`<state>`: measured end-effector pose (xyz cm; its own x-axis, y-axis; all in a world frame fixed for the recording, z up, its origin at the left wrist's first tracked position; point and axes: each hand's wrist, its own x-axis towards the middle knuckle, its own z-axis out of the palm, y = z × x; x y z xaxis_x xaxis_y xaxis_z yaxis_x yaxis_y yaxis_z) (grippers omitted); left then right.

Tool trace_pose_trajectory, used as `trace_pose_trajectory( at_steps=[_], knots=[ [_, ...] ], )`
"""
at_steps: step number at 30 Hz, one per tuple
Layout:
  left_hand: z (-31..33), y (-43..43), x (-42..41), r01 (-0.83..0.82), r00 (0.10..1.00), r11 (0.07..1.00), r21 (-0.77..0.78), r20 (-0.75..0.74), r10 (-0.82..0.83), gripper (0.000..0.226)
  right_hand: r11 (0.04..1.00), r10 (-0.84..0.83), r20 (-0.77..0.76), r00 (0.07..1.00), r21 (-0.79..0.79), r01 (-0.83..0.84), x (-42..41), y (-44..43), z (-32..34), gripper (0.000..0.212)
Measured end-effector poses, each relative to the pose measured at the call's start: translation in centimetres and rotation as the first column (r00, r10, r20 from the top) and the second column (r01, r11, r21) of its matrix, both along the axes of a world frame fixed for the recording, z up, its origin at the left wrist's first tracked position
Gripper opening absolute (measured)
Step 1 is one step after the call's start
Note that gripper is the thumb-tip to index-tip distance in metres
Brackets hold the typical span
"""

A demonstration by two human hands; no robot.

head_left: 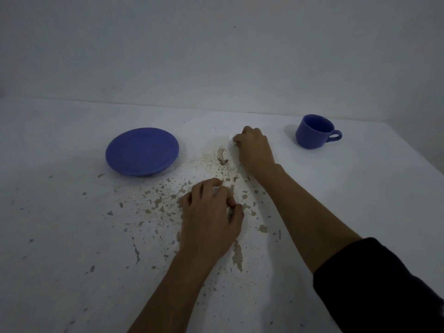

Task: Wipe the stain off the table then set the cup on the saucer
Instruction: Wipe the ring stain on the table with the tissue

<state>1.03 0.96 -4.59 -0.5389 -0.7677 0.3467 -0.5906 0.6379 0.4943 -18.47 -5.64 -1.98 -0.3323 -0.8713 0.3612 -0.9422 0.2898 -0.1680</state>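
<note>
A blue saucer point(142, 151) lies on the white table point(60, 224) at the left. A blue cup point(314, 131) stands upright at the right, handle pointing right. Between them a dark brown stain point(222, 156) marks the table. My right hand point(253, 147) is closed on a small white wad point(231, 136), pressed on the table just right of the stain. My left hand point(210, 215) rests nearer to me with curled fingers, and a bit of white shows under them.
Brown chipped patches point(156, 203) speckle the tabletop around and in front of the hands. A plain wall point(216, 56) rises behind the table's far edge. My dark sleeve point(384, 284) fills the lower right.
</note>
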Motion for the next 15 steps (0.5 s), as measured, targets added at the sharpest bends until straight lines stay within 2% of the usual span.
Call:
trace_pose_trajectory(
  at_steps=[3, 4, 6, 9, 11, 13, 15],
  knots=[
    [-0.1, -0.1, 0.0, -0.001, 1.0, 1.0, -0.001, 0.004, 0.001, 0.012, 0.972, 0.233, 0.019, 0.972, 0.032, -0.233, 1.5, 0.7, -0.1, 0.02],
    [-0.1, -0.1, 0.0, 0.002, 1.0, 1.0, -0.001, 0.0, -0.002, 0.012, 0.963, 0.265, 0.009, 0.964, 0.053, -0.265, 1.2, 1.0, 0.1, 0.02],
    [-0.1, -0.1, 0.0, 0.005, 1.0, 1.0, -0.004, -0.002, -0.005, 0.012, 0.977, 0.202, -0.014, 0.979, 0.069, -0.2, -0.3, 0.8, 0.4, 0.025],
    [0.1, 0.0, 0.0, 0.001, 1.0, 1.0, -0.006, 0.009, -0.001, 0.012, 1.0, 0.03, 0.053, 0.998, -0.01, -0.029, -0.7, -0.1, 0.3, 0.025],
    [0.0, 0.0, 0.0, 0.0, 1.0, 1.0, -0.009, 0.008, 0.0, 0.012, 0.996, 0.087, 0.066, 0.994, -0.031, -0.085, 0.7, -0.2, -0.1, 0.023],
    [0.0, 0.0, 0.0, 0.002, 1.0, 1.0, -0.01, 0.003, -0.002, 0.012, 0.975, 0.223, 0.07, 0.972, 0.0, -0.224, 1.2, 0.4, -0.2, 0.02],
    [-0.1, 0.0, 0.0, 0.002, 1.0, 1.0, -0.012, 0.0, -0.002, 0.012, 0.967, 0.248, 0.058, 0.967, 0.045, -0.25, 0.3, 0.4, 0.5, 0.022]
  ],
)
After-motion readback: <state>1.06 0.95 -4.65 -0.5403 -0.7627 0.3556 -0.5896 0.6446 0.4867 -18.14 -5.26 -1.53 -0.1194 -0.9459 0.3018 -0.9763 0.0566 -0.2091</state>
